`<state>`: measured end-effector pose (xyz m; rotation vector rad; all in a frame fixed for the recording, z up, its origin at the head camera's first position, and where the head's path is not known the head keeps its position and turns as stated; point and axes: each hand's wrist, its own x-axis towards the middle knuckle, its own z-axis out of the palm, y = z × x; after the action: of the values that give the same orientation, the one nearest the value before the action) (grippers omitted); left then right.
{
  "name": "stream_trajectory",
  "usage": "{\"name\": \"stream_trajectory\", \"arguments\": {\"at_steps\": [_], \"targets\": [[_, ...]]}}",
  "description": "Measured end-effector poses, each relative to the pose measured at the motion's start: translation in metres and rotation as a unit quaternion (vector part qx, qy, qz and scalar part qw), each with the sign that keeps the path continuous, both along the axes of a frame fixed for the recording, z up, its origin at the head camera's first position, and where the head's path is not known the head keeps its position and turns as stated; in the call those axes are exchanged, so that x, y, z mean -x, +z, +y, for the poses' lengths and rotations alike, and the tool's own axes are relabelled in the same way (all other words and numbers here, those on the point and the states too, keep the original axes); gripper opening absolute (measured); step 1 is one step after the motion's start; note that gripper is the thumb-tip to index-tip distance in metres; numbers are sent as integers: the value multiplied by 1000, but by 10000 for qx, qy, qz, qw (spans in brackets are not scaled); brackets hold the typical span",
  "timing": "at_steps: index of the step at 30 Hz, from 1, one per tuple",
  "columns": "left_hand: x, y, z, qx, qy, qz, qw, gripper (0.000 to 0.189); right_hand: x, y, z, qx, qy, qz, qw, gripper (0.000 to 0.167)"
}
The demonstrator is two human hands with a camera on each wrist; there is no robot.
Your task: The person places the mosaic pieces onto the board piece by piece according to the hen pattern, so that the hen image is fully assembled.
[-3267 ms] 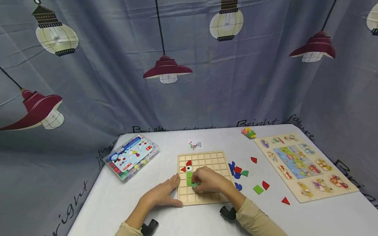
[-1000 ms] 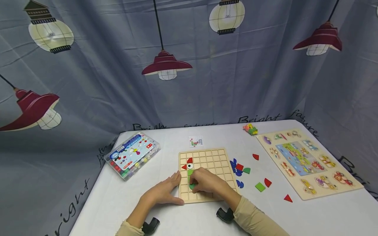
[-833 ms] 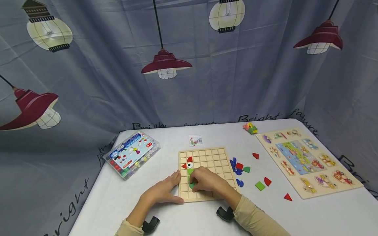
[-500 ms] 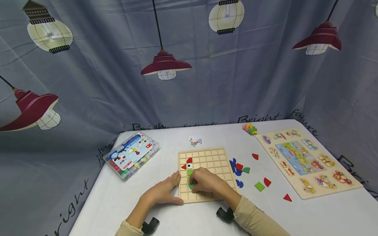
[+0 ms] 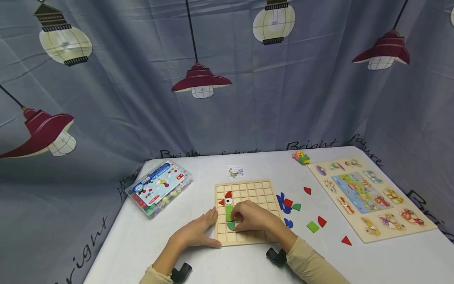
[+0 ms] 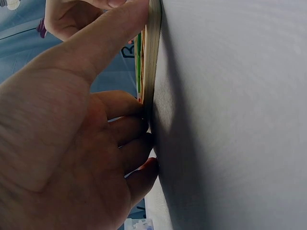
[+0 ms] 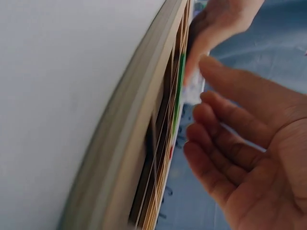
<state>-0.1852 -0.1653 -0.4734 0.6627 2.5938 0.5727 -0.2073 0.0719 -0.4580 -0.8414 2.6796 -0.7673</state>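
A wooden grid board lies on the white table. In its left part sit a red quarter-circle, a red triangle, a white eye tile and green squares. Below them lies a green quarter-circle, partly hidden by the right hand. My right hand hovers just right of it; its fingers are loosely bent with nothing between them. My left hand rests spread against the board's left edge, thumb at the near corner; the left wrist view shows its fingers touching the edge.
Right of the board lie blue pieces, a red square, a green square and several red pieces. A picture puzzle and small toy stand beyond. A pattern card lies behind; a clear box at left.
My right hand held the green quarter-circle at its cell, pressed it there, and has now let go, shifting slightly right and uncovering more of it. My left hand stays put.
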Motion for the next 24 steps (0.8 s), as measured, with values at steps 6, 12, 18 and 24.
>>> {"name": "stream_trajectory", "arguments": {"at_steps": [6,12,18,24], "targets": [[-1,0,1,-2,-39,45,10000,108,1,4,21,143,-245,-21,9996,32],[-3,1,2,14,-14,46,10000,108,-4,7,42,107,-504,28,9987,32],[-1,0,1,20,-21,28,10000,109,-8,8,67,105,-510,25,9986,34],[0,-2,0,36,-58,70,10000,109,-9,8,98,178,-469,19,9987,37]]}}
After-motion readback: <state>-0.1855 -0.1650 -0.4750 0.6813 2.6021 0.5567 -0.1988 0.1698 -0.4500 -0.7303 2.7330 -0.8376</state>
